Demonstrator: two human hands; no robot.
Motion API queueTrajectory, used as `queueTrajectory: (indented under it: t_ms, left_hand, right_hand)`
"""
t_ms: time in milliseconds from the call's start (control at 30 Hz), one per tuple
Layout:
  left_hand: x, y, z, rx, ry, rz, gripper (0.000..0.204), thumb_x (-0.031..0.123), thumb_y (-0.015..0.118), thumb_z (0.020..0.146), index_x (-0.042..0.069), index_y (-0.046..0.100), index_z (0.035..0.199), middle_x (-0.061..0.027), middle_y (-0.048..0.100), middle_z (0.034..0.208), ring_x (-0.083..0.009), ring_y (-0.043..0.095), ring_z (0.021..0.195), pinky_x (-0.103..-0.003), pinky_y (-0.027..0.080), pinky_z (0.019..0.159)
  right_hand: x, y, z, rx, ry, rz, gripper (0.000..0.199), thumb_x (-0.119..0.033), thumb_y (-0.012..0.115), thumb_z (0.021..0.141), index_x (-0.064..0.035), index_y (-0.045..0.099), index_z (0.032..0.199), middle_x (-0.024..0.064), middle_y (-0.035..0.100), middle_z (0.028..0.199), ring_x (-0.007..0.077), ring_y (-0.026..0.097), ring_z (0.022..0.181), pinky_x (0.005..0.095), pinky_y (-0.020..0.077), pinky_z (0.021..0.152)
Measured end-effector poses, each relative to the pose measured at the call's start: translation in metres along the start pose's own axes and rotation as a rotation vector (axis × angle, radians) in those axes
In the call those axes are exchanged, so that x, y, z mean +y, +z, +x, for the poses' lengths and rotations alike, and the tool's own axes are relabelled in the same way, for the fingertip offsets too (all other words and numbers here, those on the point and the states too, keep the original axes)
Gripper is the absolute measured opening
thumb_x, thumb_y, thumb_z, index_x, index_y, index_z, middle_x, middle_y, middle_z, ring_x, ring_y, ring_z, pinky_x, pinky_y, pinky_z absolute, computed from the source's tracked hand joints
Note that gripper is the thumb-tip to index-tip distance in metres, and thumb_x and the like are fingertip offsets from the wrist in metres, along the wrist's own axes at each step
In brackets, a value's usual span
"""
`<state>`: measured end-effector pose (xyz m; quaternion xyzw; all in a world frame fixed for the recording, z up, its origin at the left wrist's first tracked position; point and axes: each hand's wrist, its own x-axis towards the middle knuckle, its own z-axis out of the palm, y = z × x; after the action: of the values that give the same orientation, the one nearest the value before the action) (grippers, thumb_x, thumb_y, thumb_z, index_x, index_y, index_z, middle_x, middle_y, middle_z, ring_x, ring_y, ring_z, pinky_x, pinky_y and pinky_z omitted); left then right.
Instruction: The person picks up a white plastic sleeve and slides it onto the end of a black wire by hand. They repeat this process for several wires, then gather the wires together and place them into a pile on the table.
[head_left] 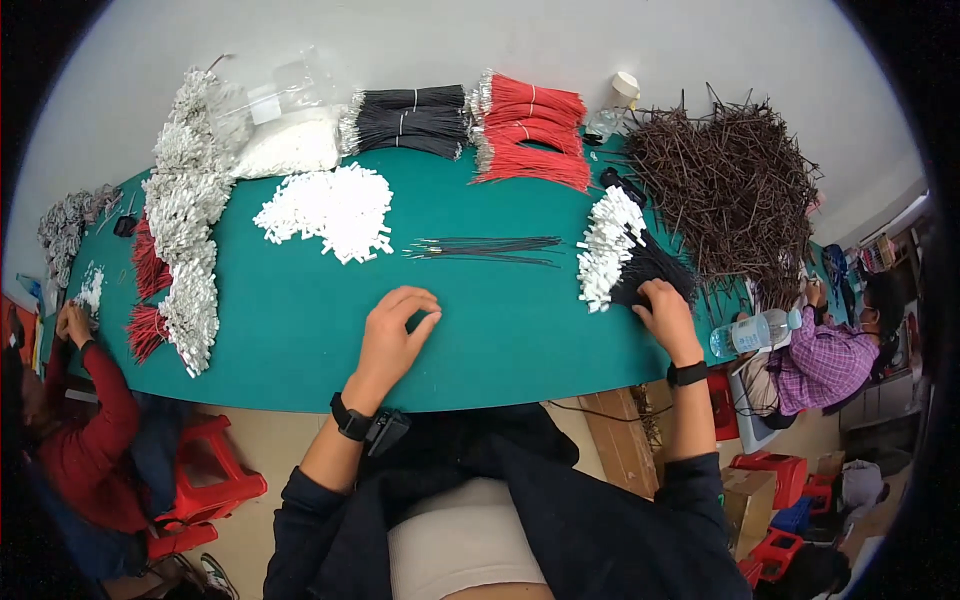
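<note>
My left hand (397,340) hovers over or rests on the green table, fingers curved and thumb a little apart, with nothing visible in it. Beyond it lies a loose row of thin black wires (490,247) with bare-looking tips at the left end. My right hand (668,318) is at the near edge of a bundle of black wires (655,268), its thumb and fingers apart and its fingertips touching or just over the wires. White connector housings (606,250) cover the left ends of that bundle. A heap of loose white housings (340,212) lies at the middle left.
Tied black wires (405,122) and red wires (530,130) lie along the back, beside a bag of white pieces (290,145). A tall pile of white-ended wires (188,215) stands left. Dark brown wires (725,185) and a bottle (750,333) are right. People sit at both sides.
</note>
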<state>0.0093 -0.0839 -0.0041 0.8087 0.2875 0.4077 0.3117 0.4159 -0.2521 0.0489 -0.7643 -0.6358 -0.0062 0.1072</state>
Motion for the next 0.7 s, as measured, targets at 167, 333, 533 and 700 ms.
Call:
queueTrajectory:
  t_ms: [167, 333, 533, 700]
  left_hand:
    - [-0.008, 0.000, -0.001, 0.019, -0.099, -0.079, 0.009, 0.001, 0.076, 0.083, -0.001, 0.070, 0.091, -0.0129, 0.073, 0.099, -0.0282, 0.070, 0.089, -0.035, 0.055, 0.078]
    - [-0.010, -0.009, 0.000, -0.008, -0.205, -0.078, 0.009, 0.003, 0.075, 0.086, -0.001, 0.071, 0.092, -0.0120, 0.073, 0.099, -0.0259, 0.070, 0.087, -0.034, 0.055, 0.076]
    - [-0.010, -0.019, 0.019, -0.134, -0.304, -0.068, 0.010, 0.008, 0.075, 0.087, 0.000, 0.071, 0.093, -0.0104, 0.072, 0.095, -0.0247, 0.069, 0.082, -0.034, 0.056, 0.074]
    - [-0.025, -0.042, 0.031, -0.166, -0.403, 0.054, 0.012, 0.009, 0.077, 0.086, 0.002, 0.070, 0.094, -0.0109, 0.069, 0.090, -0.0258, 0.068, 0.079, -0.036, 0.056, 0.071]
  right_hand:
    - [0.001, 0.009, -0.004, 0.047, 0.079, 0.005, 0.029, -0.002, 0.078, 0.075, 0.0010, 0.063, 0.098, 0.0161, 0.065, 0.096, 0.0403, 0.063, 0.092, 0.0451, 0.0517, 0.080]
    - [-0.030, -0.021, 0.003, 0.148, -0.045, 0.003, 0.030, 0.000, 0.078, 0.074, 0.0015, 0.065, 0.101, 0.0174, 0.066, 0.097, 0.0401, 0.064, 0.094, 0.0435, 0.0523, 0.082]
    - [-0.110, -0.022, 0.048, 0.036, -0.114, 0.357, 0.033, -0.001, 0.079, 0.075, 0.0028, 0.067, 0.106, 0.0191, 0.067, 0.100, 0.0394, 0.066, 0.098, 0.0420, 0.0531, 0.087]
    - [-0.167, 0.045, 0.116, 0.014, -0.319, 0.425, 0.034, -0.003, 0.079, 0.076, 0.0024, 0.067, 0.107, 0.0186, 0.066, 0.100, 0.0394, 0.065, 0.097, 0.0426, 0.0531, 0.086]
